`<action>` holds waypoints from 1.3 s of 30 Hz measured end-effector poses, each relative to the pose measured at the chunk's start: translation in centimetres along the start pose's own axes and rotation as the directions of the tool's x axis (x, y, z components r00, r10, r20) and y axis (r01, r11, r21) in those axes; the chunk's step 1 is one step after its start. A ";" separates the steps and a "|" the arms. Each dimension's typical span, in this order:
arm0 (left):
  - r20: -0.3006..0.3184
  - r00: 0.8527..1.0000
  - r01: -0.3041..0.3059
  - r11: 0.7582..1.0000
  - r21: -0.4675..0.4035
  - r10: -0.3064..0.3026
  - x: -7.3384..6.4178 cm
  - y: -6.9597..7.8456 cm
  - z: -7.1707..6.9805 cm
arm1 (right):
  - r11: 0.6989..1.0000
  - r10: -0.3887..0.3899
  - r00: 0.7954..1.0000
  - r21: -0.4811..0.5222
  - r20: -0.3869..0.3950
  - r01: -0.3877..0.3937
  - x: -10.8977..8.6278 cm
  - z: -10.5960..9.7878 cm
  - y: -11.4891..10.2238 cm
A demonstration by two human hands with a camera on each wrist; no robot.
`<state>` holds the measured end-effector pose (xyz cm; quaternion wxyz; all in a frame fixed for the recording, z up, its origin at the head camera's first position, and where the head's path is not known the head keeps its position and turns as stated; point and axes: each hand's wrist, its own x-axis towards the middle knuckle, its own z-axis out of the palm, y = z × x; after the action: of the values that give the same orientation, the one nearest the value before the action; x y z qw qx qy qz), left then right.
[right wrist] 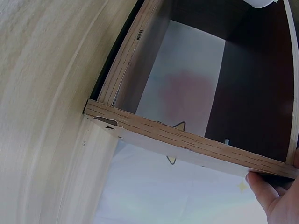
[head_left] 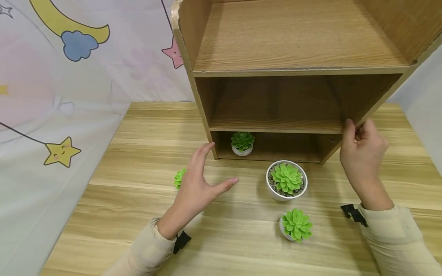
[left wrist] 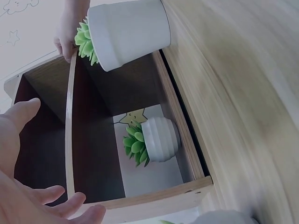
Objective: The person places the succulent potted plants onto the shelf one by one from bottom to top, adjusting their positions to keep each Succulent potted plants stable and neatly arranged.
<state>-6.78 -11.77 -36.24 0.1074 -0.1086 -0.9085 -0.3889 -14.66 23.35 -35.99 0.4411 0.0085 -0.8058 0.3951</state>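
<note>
A wooden shelf unit (head_left: 300, 71) stands on the table. My right hand (head_left: 366, 157) grips the edge of its right side panel, thumb at the middle board and fingers curled round the outside. My left hand (head_left: 197, 188) is spread, thumb apart, with its fingertips right by the lower left front edge and nothing held. A dark green succulent in a white ribbed pot (left wrist: 161, 139) sits at the left of the bottom compartment. Between my hands stands a larger white pot with a light green succulent (head_left: 287, 180).
A smaller potted succulent (head_left: 297, 225) is on the table nearer me. Another light green plant (head_left: 178, 178) shows partly behind my left hand. The wood-grain table (head_left: 138, 153) meets a cloth backdrop (head_left: 138, 57) printed with stars, a moon and a cloud.
</note>
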 end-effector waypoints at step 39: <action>-0.118 0.993 -0.022 0.999 0.025 0.025 -1.0 -2.2 -2.4 | 0.999 0.032 0.999 -0.022 -0.002 -0.032 0.0 -0.1 -0.3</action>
<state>-6.14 -15.14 -36.45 0.1667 -0.0948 -0.9039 -0.3824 -14.49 23.17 -35.81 0.4352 -0.0096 -0.8099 0.3931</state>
